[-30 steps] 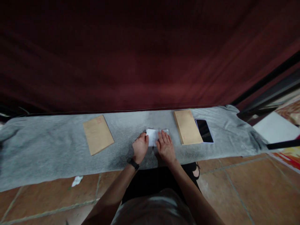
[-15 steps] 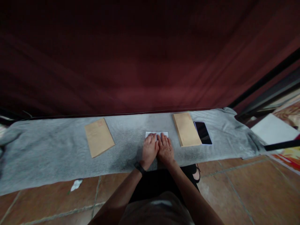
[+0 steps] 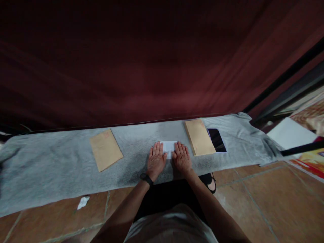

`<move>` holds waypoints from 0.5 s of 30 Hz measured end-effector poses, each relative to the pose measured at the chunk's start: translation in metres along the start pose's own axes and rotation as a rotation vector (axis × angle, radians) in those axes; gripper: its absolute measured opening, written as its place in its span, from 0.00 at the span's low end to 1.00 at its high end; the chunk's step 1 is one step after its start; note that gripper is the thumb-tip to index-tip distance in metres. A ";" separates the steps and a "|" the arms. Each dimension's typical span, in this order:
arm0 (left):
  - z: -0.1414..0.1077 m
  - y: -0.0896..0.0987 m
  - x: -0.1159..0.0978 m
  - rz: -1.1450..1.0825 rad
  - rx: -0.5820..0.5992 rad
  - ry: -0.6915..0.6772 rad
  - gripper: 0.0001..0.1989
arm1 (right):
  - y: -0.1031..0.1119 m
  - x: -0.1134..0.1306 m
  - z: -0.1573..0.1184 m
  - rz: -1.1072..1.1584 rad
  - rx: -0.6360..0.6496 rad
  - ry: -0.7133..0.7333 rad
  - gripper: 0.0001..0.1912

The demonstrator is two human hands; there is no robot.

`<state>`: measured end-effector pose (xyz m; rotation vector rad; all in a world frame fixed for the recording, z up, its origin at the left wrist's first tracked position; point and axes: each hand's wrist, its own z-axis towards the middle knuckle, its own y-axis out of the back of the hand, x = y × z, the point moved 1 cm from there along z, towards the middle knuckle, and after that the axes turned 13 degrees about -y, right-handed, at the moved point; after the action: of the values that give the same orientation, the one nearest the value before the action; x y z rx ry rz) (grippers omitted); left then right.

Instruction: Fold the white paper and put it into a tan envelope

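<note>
Head view: left hand (image 3: pixel 156 161) and right hand (image 3: pixel 182 160) lie flat, loosely spread, hiding the ends of the white paper (image 3: pixel 169 146); whether it's folded, I can't tell.

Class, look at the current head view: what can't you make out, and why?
All in the head view:
- Parts of the white paper's left and right sides: covered by the left hand and right hand.
- Red print on the left brown envelope: too small and blurred to read.
- Rest of the colourful sheet: cut off by the right edge.
</note>
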<state>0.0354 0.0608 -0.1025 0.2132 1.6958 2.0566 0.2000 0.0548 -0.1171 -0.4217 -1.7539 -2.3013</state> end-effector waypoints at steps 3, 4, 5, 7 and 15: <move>0.001 -0.001 0.000 0.014 0.006 -0.004 0.30 | 0.001 0.005 0.004 0.004 -0.025 -0.042 0.26; 0.002 -0.002 0.000 0.017 0.010 -0.007 0.30 | 0.001 0.010 0.005 0.008 -0.028 -0.051 0.26; 0.002 -0.002 0.001 0.019 0.018 -0.012 0.30 | -0.001 0.018 0.007 0.017 -0.024 -0.049 0.27; 0.002 -0.003 0.002 0.019 0.038 -0.025 0.29 | -0.006 0.034 0.009 0.047 0.012 -0.009 0.27; 0.000 -0.003 0.003 0.003 0.030 -0.029 0.29 | -0.014 0.030 0.007 0.026 0.066 0.041 0.27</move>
<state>0.0338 0.0626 -0.1053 0.2536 1.7108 2.0216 0.1682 0.0653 -0.1175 -0.3802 -1.7885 -2.2115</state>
